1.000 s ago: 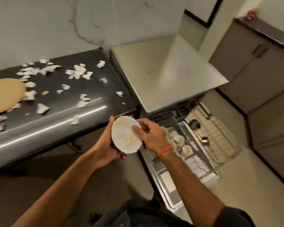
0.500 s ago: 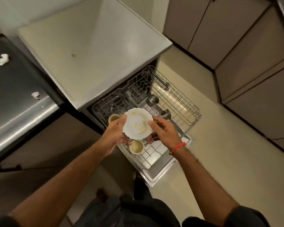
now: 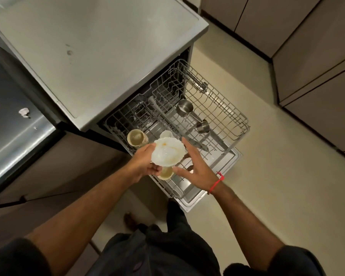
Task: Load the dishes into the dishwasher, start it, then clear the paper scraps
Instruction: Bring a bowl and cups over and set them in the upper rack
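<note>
A white scalloped bowl (image 3: 168, 153) with orange food smears is held above the pulled-out lower dishwasher rack (image 3: 235, 116). My left hand (image 3: 144, 165) grips the bowl's left rim and underside. My right hand (image 3: 195, 168) has its fingers spread at the bowl's right edge, barely touching or just off it. In the rack stand a beige cup (image 3: 136, 138), a small white cup (image 3: 166, 134), another beige cup (image 3: 166, 173) partly hidden under the bowl, and two steel measuring cups (image 3: 185, 108) (image 3: 203, 126).
The dishwasher's grey top (image 3: 100, 52) fills the upper left. A dark steel counter (image 3: 12, 120) at left carries a paper scrap (image 3: 24, 112). The open door (image 3: 195, 198) juts toward my legs. Brown cabinets (image 3: 317, 56) line the right; pale floor lies between.
My view swung from the scrap-covered counter to the dishwasher. The bowl travelled with both hands over the rack and lower. My right hand's fingers have spread off the rim.
</note>
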{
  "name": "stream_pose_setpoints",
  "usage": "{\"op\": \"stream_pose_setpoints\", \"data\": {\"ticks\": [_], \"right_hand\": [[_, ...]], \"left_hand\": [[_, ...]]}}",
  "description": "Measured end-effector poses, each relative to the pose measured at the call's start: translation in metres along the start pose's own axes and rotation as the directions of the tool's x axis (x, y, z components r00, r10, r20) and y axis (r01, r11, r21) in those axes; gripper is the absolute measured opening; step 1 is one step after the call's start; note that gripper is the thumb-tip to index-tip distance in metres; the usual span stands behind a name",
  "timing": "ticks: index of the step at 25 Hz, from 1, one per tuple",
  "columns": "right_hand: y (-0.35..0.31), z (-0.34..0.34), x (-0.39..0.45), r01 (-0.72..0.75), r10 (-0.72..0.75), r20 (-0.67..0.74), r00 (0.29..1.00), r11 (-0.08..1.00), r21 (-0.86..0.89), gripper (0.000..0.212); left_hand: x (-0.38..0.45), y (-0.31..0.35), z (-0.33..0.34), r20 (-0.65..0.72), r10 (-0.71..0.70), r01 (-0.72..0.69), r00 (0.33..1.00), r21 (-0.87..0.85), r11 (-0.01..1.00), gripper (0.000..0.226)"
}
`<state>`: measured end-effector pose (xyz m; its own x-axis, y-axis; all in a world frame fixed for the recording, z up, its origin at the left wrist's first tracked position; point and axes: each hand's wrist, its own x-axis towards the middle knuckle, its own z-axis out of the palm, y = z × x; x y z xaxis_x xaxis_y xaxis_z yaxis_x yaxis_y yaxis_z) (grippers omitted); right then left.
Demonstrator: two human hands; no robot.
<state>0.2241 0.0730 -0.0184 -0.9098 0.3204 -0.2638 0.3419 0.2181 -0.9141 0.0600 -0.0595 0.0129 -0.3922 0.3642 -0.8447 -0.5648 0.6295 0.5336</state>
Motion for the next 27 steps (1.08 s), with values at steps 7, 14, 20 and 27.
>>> {"op": "stream_pose_setpoints", "data": {"ticks": [7,14,20,27], "right_hand": [[0.019,0.009,0.034,-0.018,0.008,-0.09,0.996,0.994,-0.106,0.022],[0.035,-0.024,0.071,-0.209,0.17,-0.252,0.953,0.968,-0.14,0.031],[0.104,-0.09,0.097,-0.525,0.525,-0.537,0.66,0.834,0.17,0.046],[0.158,-0.117,0.135,-0.64,0.653,-0.54,0.532,0.727,0.248,0.042]], "left_hand": [[0.016,0.014,-0.006,0.005,-0.068,0.068,0.998,0.004,0.998,0.047],[0.028,0.029,0.0,0.027,0.071,-0.072,0.997,0.058,0.996,0.044],[0.041,0.034,0.022,0.059,0.089,-0.099,0.994,0.197,0.976,0.041],[0.077,0.048,0.064,0.111,0.135,-0.163,0.985,0.297,0.941,0.039]]}}
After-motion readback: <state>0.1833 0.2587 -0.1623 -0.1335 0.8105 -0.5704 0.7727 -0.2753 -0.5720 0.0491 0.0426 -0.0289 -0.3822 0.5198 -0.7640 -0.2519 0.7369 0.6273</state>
